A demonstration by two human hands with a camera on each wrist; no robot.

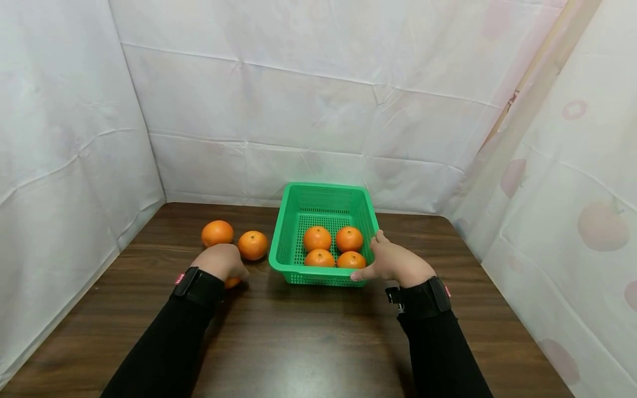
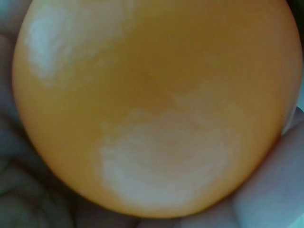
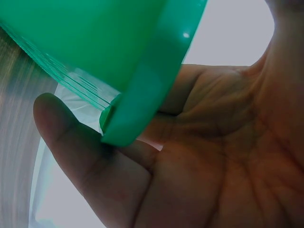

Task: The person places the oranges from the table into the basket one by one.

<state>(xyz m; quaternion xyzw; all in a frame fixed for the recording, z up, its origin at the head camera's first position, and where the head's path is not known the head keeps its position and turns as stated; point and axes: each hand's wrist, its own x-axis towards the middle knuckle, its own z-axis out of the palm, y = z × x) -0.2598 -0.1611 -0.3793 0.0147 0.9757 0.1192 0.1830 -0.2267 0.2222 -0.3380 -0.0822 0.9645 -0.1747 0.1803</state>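
Note:
My left hand [image 1: 221, 261] grips an orange [image 2: 156, 109] low over the table, left of the green basket [image 1: 325, 273]; the fruit fills the left wrist view, with fingers along its edge. In the head view most of that orange is hidden under the hand. My right hand [image 1: 393, 261] holds the basket at its near right corner, thumb across the front and fingers along the right side. The right wrist view has the basket's rim [image 3: 149, 90] between the fingers. Inside the basket sit several oranges [image 1: 317, 239], grouped toward the near end.
Two more oranges lie on the table, one [image 1: 217, 233] farther left and another [image 1: 252, 245] close to the basket's left side. The brown wooden table [image 1: 308, 342] meets a white cloth wall [image 1: 278, 116] at the back; more cloth hangs at both sides.

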